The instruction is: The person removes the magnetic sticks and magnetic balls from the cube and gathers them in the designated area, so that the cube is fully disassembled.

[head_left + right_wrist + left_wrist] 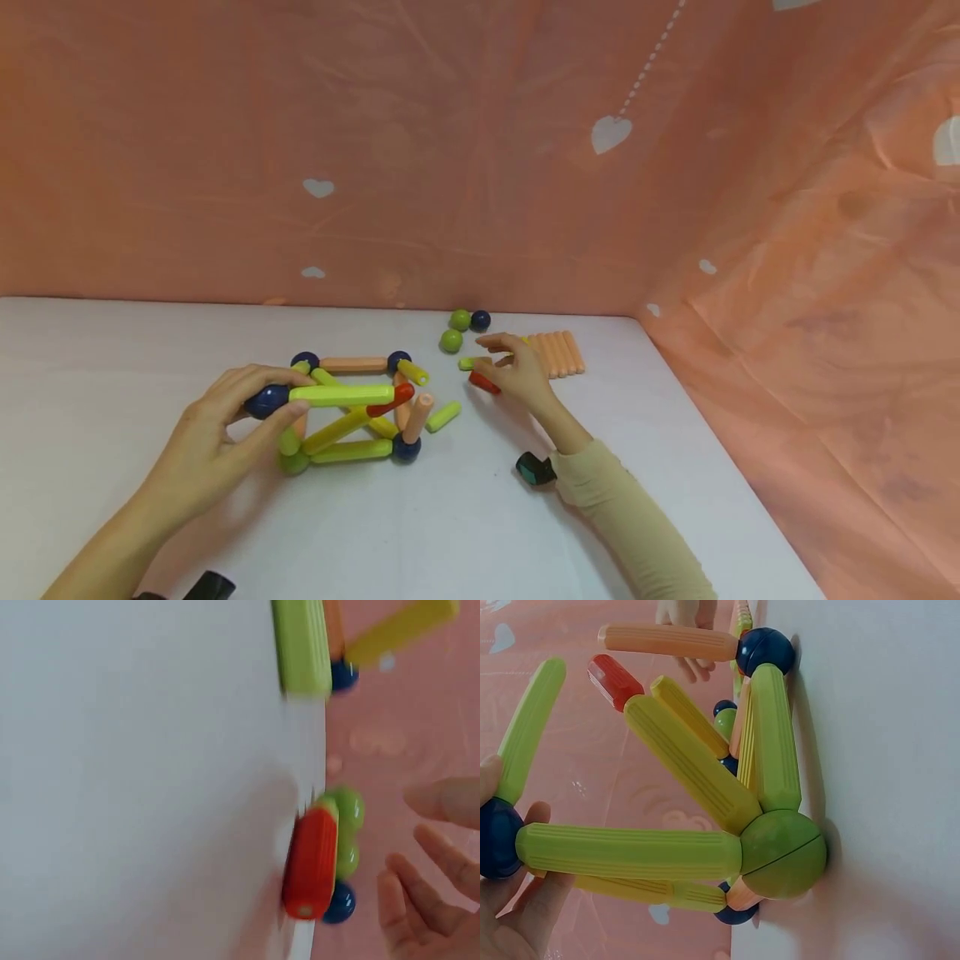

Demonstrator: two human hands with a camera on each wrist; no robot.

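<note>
Left hand (217, 427) clamped on a navy ball (267, 402), right hand (519, 368) with fingers apart!
Near left, the gripped ball tops an upright lime rod (630, 850) rising from a green corner ball (784, 855); to the right, the other hand hovers near a red rod (483, 382); farther, two green balls (461, 320) beside a loose navy one (481, 321), peach rods (555, 356) lined up far right.

"Where's the blue ball (267, 402)?"
"Pinched in the left fingers (544, 904), atop an upright lime stick (630, 851) rising from a green ball (784, 853) on the counter (450, 517)."
"The other lime stick (341, 395)?"
"Juts sideways from the blue ball, far end free."
"Loose red stick (310, 862)?"
"Lying flat, apart from the right fingers (450, 802)."
</note>
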